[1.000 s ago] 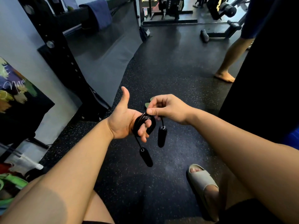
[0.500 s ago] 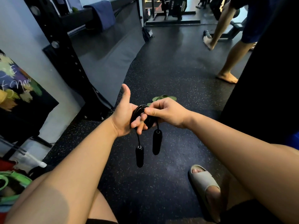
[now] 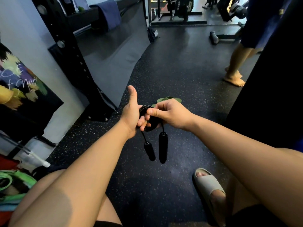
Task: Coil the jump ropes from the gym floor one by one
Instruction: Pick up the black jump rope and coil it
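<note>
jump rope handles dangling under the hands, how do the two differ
The left handle hangs tilted, lower end toward the right; the right handle hangs nearly upright. The left handle looks shorter and slimmer than the right handle. The left handle dangles on more bare cord than the right handle. Both are black and hang free below the coiled jump rope.

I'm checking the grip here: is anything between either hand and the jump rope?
Nothing visible. The left hand holds the coiled jump rope directly, the right hand pinches it, and both handles hang free below.
</note>
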